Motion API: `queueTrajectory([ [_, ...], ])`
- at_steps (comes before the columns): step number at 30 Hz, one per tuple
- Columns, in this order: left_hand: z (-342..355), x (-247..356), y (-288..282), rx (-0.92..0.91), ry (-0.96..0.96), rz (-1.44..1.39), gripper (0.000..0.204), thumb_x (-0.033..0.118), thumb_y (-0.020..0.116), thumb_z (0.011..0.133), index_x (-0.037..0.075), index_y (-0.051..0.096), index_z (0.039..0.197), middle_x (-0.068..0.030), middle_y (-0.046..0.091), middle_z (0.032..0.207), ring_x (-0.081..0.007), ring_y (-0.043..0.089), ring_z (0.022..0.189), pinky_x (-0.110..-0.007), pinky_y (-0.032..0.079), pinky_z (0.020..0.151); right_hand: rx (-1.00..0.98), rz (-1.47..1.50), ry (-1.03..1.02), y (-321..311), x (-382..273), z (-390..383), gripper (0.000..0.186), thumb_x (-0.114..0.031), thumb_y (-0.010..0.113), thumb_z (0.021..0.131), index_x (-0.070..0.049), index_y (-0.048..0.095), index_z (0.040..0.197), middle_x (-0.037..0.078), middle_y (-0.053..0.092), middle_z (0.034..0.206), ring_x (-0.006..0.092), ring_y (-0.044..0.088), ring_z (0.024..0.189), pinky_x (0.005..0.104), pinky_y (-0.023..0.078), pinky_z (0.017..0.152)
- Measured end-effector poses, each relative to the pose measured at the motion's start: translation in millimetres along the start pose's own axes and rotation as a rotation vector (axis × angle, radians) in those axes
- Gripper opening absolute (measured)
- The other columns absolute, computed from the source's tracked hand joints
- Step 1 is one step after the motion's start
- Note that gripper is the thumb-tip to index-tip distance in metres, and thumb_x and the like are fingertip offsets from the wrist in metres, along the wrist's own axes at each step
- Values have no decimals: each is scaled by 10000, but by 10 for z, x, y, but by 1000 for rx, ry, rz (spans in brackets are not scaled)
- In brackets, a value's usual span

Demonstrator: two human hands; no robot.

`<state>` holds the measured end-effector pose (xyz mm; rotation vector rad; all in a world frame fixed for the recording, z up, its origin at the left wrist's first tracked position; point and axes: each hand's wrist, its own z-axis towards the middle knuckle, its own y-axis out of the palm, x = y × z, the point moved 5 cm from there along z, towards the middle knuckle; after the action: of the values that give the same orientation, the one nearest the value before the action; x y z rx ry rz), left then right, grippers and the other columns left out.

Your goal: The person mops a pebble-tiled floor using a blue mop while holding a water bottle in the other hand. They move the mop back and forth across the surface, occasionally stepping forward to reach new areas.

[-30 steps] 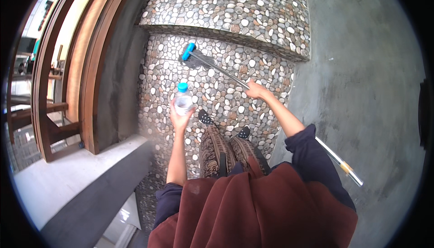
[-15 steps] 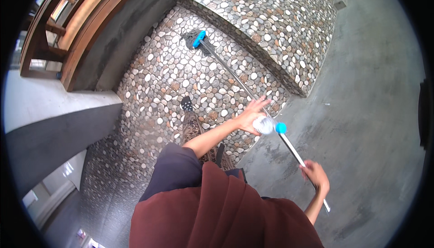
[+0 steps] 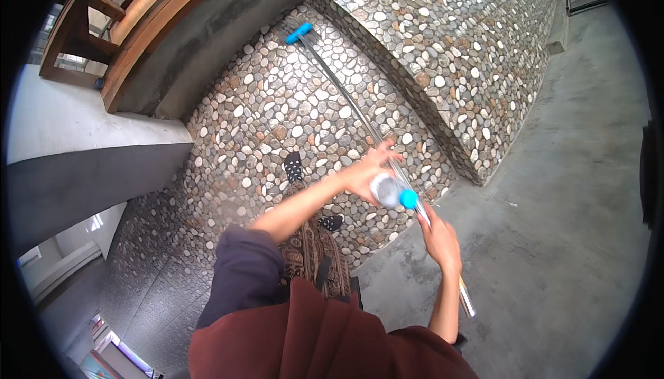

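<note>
A mop lies slantwise ahead of me, its blue head (image 3: 299, 34) on the pebbled floor at the far left and its long metal handle (image 3: 344, 94) running back toward my right side. My right hand (image 3: 440, 239) is wrapped round the handle just below its blue collar (image 3: 409, 199). Beside the collar, my left hand (image 3: 368, 176) has its fingers stretched over the handle. A round, clear-whitish thing (image 3: 385, 190) rests in its grip, between thumb and palm; blur hides its exact kind. The mop's dark strands are smeared by motion.
A raised pebbled ledge (image 3: 443, 61) borders the right of the pebbled floor. Smooth grey concrete (image 3: 539, 241) extends on the right. Wooden railing (image 3: 131, 40) tops a grey wall at the far left. My feet in dotted socks (image 3: 293, 166) stand on the pebbles.
My right hand has come nearer to the blue collar and my left hand. The mop head has shifted farther away toward the wall. The left hand still has the round thing.
</note>
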<state>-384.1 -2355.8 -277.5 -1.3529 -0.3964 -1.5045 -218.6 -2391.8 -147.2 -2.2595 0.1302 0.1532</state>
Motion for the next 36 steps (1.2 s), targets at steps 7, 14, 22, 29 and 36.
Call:
queueTrajectory([
  [7,101,-652,-480,-399,-128,544,674,304,805,339,101,574,939,-161,218,1309,-375,110,1263,-693,152,905,31,161,-77,182,-175,702,403,-365,390,870,-185,426,1229,215,582,896,388,536,874,432,410,772],
  [14,618,15,773,-324,-43,332,627,362,787,334,163,636,909,-124,395,1106,-330,280,1154,-740,-47,860,-33,161,271,-170,954,-277,394,-384,438,853,-226,454,1213,185,597,848,333,562,866,374,413,782],
  [22,1044,2012,2210,-216,359,-143,607,438,740,239,121,647,748,-120,378,992,-324,324,992,-764,24,812,4,172,799,-926,1815,-2542,317,-265,502,830,-96,554,1092,114,512,566,198,531,494,321,420,536],
  [29,1070,2746,2722,-547,666,-272,564,450,742,316,119,655,764,-64,393,923,-253,369,934,-495,274,835,-192,-89,939,-1093,1372,-3257,338,-305,415,879,-88,521,1115,245,567,856,372,567,811,428,440,641],
  [36,1007,2641,2381,-517,684,-295,480,389,716,326,100,635,701,-68,389,873,-230,385,873,-363,300,725,-198,-165,893,-1124,1076,-3127,320,-328,430,873,-52,560,970,257,552,756,421,527,751,462,411,591],
])
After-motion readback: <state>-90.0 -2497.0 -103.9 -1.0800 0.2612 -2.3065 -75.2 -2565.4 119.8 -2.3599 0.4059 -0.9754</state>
